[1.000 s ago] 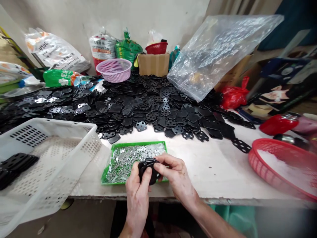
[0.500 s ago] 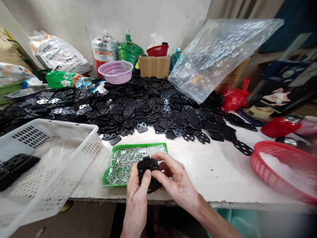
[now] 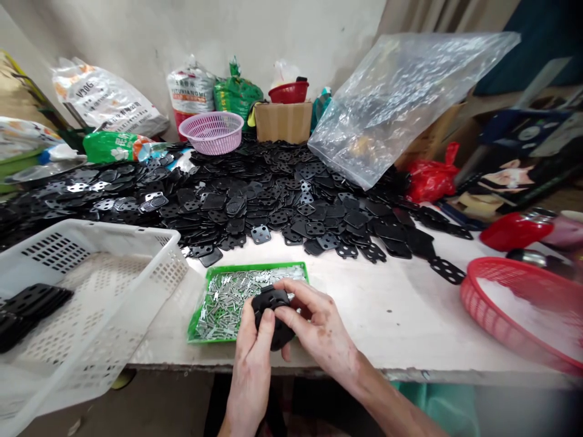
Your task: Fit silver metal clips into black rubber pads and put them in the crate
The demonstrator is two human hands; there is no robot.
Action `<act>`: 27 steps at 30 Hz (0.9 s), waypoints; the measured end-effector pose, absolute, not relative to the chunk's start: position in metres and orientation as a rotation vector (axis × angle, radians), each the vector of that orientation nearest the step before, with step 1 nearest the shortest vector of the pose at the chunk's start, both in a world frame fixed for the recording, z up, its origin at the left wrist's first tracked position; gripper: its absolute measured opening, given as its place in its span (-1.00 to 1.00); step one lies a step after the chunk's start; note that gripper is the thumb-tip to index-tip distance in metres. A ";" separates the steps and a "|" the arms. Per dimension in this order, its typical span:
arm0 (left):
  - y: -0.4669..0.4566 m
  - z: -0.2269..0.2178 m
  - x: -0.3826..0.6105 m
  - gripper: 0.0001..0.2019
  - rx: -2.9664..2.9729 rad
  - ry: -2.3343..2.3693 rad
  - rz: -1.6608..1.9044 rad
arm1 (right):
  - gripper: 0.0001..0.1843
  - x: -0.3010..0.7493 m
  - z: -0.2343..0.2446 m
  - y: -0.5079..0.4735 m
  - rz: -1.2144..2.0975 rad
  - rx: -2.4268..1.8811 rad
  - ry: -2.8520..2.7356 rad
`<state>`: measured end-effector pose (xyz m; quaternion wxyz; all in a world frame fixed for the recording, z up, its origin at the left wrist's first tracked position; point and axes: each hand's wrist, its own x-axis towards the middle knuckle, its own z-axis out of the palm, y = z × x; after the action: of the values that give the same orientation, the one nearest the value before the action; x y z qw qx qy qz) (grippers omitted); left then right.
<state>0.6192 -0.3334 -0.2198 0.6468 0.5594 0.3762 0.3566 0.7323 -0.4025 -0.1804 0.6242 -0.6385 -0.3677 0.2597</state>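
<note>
Between my two hands is a black plastic hinged piece (image 3: 281, 332), held over the front edge of a green tray (image 3: 249, 267). My left hand (image 3: 253, 358) grips its left side, thumb on the near face. My right hand (image 3: 321, 325) pinches its upper right, with index finger and thumb on it. The fingers behind the piece are partly hidden. Small silver metal pins (image 3: 228, 303) fill the tray. Farther back lies a wide heap of flat black plates with holes (image 3: 273, 194).
A white crate (image 3: 168, 261) with stacked black plates (image 3: 34, 306) stands at left. A red basket (image 3: 483, 315) holds white material at right. Behind the heap are a pink basket (image 3: 212, 132), a cardboard box (image 3: 285, 123) and a clear plastic bag (image 3: 401, 103).
The black piece has tilted slightly in my hands, and my right hand has shifted a little to the left. Both hands keep their hold.
</note>
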 end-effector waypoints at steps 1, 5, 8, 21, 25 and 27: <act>-0.333 -0.219 0.620 -0.56 1.259 0.858 0.803 | -0.73 0.733 -0.180 -0.402 0.533 -1.485 -0.868; -0.334 -0.206 0.623 -0.59 1.275 0.779 0.728 | -0.76 0.740 -0.181 -0.403 0.390 -1.523 -0.879; -0.334 -0.196 0.626 -0.61 1.263 0.731 0.695 | -0.75 0.741 -0.184 -0.405 0.450 -1.532 -0.818; -0.332 -0.206 0.617 -0.62 1.285 0.744 0.639 | -0.70 0.747 -0.182 -0.407 0.868 -1.334 -0.619; -0.336 -0.201 0.617 -0.66 1.398 0.861 0.714 | -0.79 0.748 -0.180 -0.409 0.902 -1.302 -0.655; -0.338 -0.202 0.619 -0.66 1.413 0.862 0.712 | -0.79 0.746 -0.180 -0.408 0.895 -1.296 -0.651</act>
<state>0.6186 -0.3379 -0.2018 0.6207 0.6149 0.3751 0.3098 0.7455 -0.4077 -0.1799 0.6583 -0.5724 -0.2876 0.3954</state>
